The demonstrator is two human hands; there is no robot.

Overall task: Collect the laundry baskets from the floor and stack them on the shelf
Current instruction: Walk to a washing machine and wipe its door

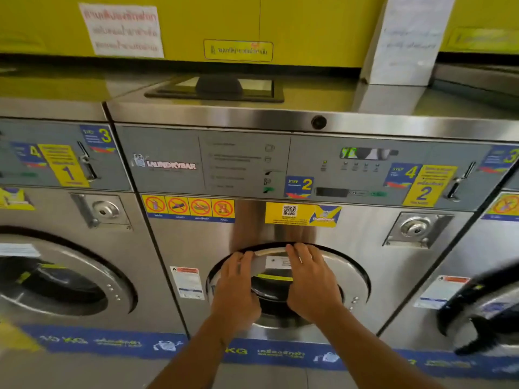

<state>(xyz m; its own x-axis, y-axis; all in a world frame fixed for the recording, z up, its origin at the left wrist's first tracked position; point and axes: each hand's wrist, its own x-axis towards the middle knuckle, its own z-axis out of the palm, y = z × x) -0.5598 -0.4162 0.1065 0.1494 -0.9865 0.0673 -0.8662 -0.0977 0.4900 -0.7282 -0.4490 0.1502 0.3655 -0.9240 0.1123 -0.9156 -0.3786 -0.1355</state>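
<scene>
Both hands are flat against the round door (289, 284) of the middle washing machine (365, 237). The left hand (234, 293) lies on the door's left side, fingers together and stretched up towards the rim; the right hand (310, 282) lies on the right side, fingers loosely spread, tips at the top edge of the door. Neither hand grips anything (palms simply rest on the metal and glass). Between them shows the dark window of the door and a small white label (278, 262).

Above the door runs a row of red prohibition stickers (189, 207) and a yellow QR sticker (302, 214). The control panel (247, 164) carries blue-and-yellow step labels.

A second machine (56, 248) stands just to the left with its door shut. To the right a third machine's door (483, 310) seems to stand ajar, though it is blurred. A paper notice (122, 30) hangs on the yellow wall (309, 23) behind.

No laundry basket shows from here.
</scene>
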